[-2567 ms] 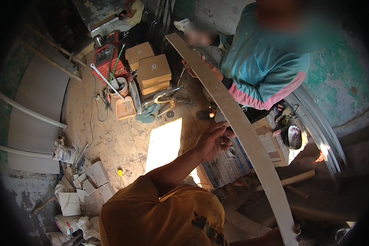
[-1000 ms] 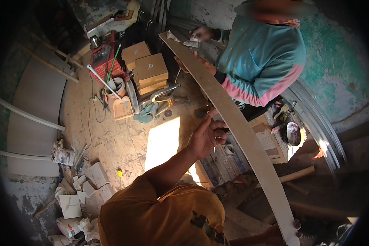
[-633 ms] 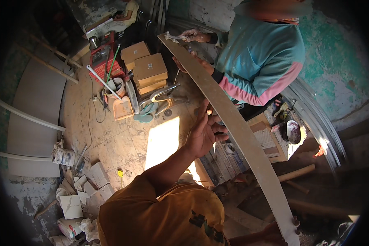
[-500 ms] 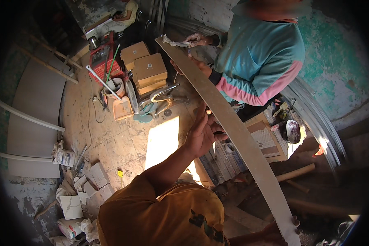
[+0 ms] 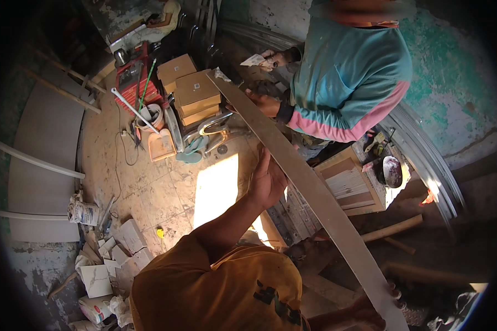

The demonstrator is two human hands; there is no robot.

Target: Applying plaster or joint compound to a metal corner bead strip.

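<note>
A long, narrow beige board (image 5: 303,182) runs diagonally from the co-worker down to my lower right. My left hand (image 5: 270,179) is under its left edge at mid-length, fingers curled against it and partly hidden. My right hand (image 5: 389,303) grips the near end, fingertips over the right edge. The co-worker (image 5: 348,71), in a teal and pink top, has one hand (image 5: 262,102) at the board's far part; the other hand (image 5: 276,60) is raised beside it with a small pale flat item (image 5: 254,60). A whitish scrap (image 5: 221,74) lies on the far tip.
Cardboard boxes (image 5: 196,94), red cases (image 5: 132,83), a dustpan (image 5: 163,144) and sandals (image 5: 193,149) sit beyond. Large panels (image 5: 44,165) lean at left above broken pieces (image 5: 96,278). A cluttered bench (image 5: 342,187) and metal channels (image 5: 436,171) are at right. Another person (image 5: 165,19) sits far back.
The board's far end has swung down and toward me. My left hand has risen closer under it, hiding more fingers. The co-worker's raised hand has come away from the board tip with the pale item.
</note>
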